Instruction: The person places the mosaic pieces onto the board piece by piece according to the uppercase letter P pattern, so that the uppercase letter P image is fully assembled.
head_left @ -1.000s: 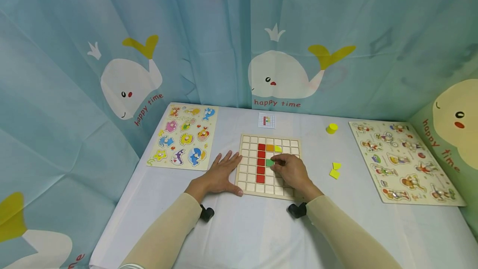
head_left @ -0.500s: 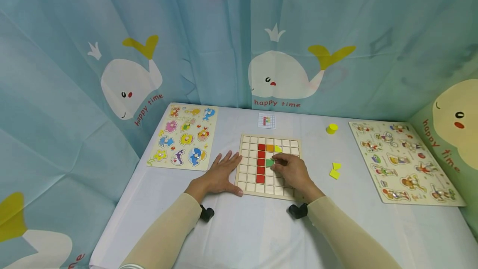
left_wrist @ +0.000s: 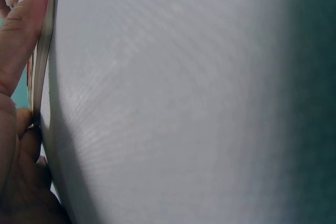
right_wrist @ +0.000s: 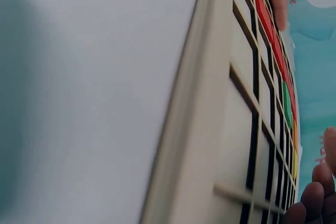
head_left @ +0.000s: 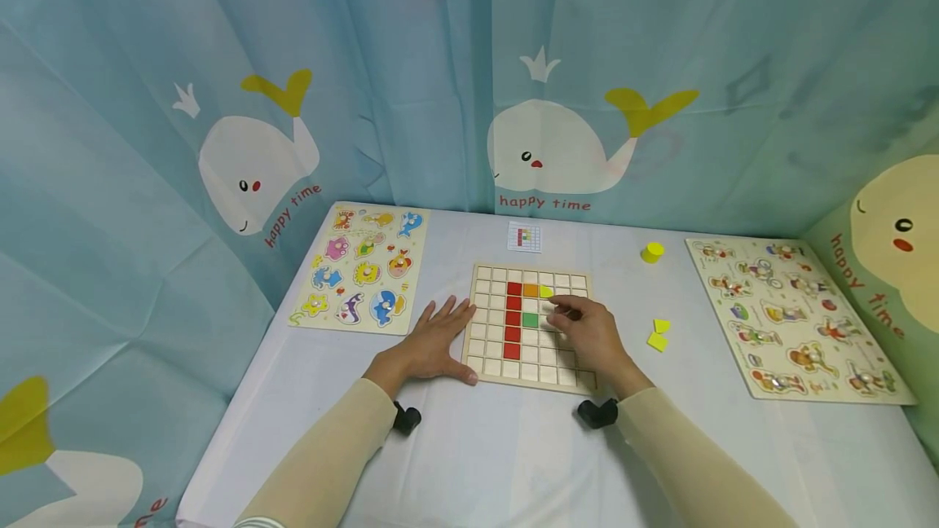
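Observation:
A wooden grid board [head_left: 528,370] lies mid-table. One column of its cells holds several red square tiles [head_left: 512,319]. To their right are an orange tile [head_left: 531,291], a yellow tile [head_left: 546,292] and, lower down, a green tile [head_left: 531,320]. My left hand [head_left: 433,342] spreads its fingers against the board's left edge, the thumb [left_wrist: 23,32] near its front corner. Above the board's right half hovers my right hand [head_left: 590,338], thumb and index finger apart, the other fingers bent; no tile shows between them.
Two yellow tiles [head_left: 657,341] lie right of the board, with a short yellow cylinder [head_left: 652,253] farther back. A small pattern card [head_left: 524,237] is behind the board. An animal puzzle board [head_left: 355,271] sits left, a figure puzzle board [head_left: 795,320] right.
My right hand has drawn back to the right from the green tile, which now lies uncovered in its cell. The left hand has stayed in place.

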